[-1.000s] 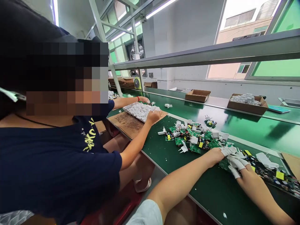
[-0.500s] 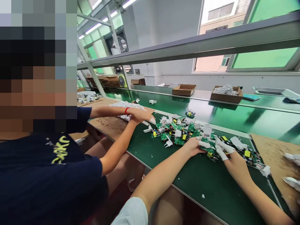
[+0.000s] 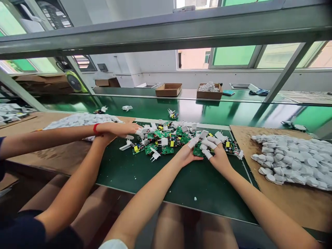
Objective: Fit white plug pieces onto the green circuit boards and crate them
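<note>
My left hand (image 3: 187, 153) and my right hand (image 3: 217, 153), both with white finger cots, meet over a small green circuit board (image 3: 198, 150) at the near edge of a pile of green circuit boards and white plug parts (image 3: 169, 136) on the green belt (image 3: 155, 173). Both hands pinch this board between their fingertips. A co-worker's two hands (image 3: 116, 130) reach into the left end of the same pile; one wrist wears a red band.
A brown board (image 3: 290, 193) at the right carries several white casings (image 3: 290, 159). Another heap of white casings (image 3: 80, 120) lies on a board at the left. Cardboard boxes (image 3: 168, 90) stand on the far shelf. A steel rail (image 3: 166, 29) runs overhead.
The view has swung right and down, so the co-worker's body has left the picture. My hands have come together on one green board at the pile's near edge. The co-worker's hands reached into the pile.
</note>
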Available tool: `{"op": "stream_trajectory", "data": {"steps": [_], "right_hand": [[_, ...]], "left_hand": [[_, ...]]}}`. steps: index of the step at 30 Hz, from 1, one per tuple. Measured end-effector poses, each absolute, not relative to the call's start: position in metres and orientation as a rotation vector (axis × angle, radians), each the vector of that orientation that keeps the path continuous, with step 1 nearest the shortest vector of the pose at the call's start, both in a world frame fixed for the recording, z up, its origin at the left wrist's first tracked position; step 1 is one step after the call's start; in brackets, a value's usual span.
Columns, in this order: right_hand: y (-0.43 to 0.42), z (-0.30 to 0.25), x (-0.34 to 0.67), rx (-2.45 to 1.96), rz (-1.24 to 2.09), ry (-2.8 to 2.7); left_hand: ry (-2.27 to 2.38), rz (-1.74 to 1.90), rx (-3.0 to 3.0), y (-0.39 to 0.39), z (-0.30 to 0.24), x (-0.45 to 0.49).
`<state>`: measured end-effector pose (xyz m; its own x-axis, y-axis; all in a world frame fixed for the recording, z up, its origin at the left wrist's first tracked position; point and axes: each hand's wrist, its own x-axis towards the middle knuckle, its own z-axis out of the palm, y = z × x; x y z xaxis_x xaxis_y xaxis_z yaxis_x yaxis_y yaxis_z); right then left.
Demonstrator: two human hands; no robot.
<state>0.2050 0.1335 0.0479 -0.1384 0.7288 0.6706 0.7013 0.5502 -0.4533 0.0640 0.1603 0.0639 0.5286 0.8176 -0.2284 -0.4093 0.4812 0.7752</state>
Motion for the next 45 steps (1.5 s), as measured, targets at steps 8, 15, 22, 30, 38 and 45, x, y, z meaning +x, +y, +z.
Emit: {"op": "stream_trajectory", "data": {"steps": [8, 15, 22, 30, 38, 45], "right_hand": [[0.135, 0.044, 0.204, -1.124, 0.043, -1.977], [0.135, 0.042, 0.205, -1.155, 0.03, -1.974], [0.137, 0.048, 0.208, -1.248, 0.338, -1.953], [0.133, 0.048, 0.207, -1.387, 0.293, -2.024], [0.131, 0.05, 0.205, -1.334, 0.143, -2.068], [0.128, 0.057, 0.202, -1.412, 0.794, -1.85]], "left_hand": [[0.623, 0.832, 0.852, 0.157, 0.064, 0.067], [0.759, 0.82, 1.052, 0.155, 0.062, 0.07], [0.836, 0.982, 1.102, 0.155, 0.065, 0.071], [0.797, 0.987, 1.202, 0.159, 0.061, 0.068], [0.788, 1.08, 1.161, 0.158, 0.057, 0.071], [0.764, 1.094, 0.782, 0.159, 0.062, 0.072]]}}
